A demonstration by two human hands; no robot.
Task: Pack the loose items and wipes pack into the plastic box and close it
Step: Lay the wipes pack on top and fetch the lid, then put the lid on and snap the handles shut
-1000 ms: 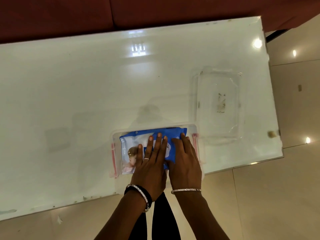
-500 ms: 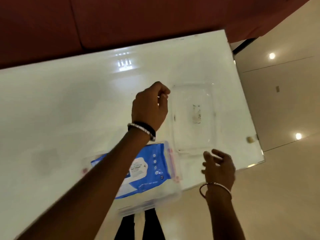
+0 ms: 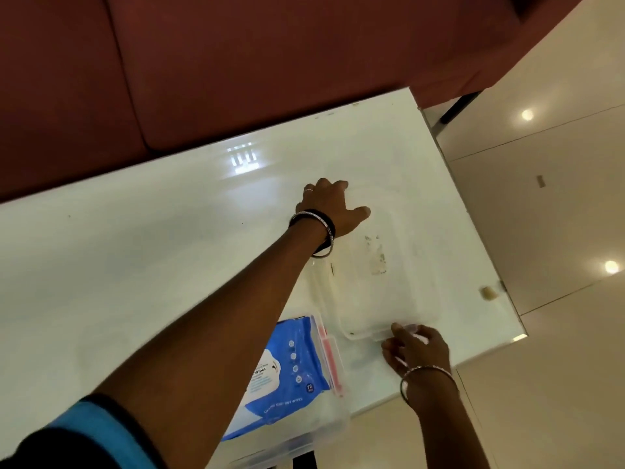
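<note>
1 plastic box (image 3: 324, 421) overhangs the table's (image 3: 135, 265) near edge, 1 blue wipes pack (image 3: 287, 374) inside. Right hand (image 3: 417, 350) pinches the near rim of 1 clear lid (image 3: 382, 286); left hand (image 3: 329, 206) curls over its far corner. Broad bare tabletop left.

This looks like a home living room or a lounge: a long dark red upholstered sofa (image 3: 236, 62) with seamed cushions stands just behind a low, glossy white glass-topped table (image 3: 135, 248), and the glossy cream tiled floor (image 3: 558, 350) mirrors round ceiling lights; household goods, a blue pack of wet wipes (image 3: 287, 367) inside a clear plastic storage box (image 3: 324, 418), suggest domestic use
</note>
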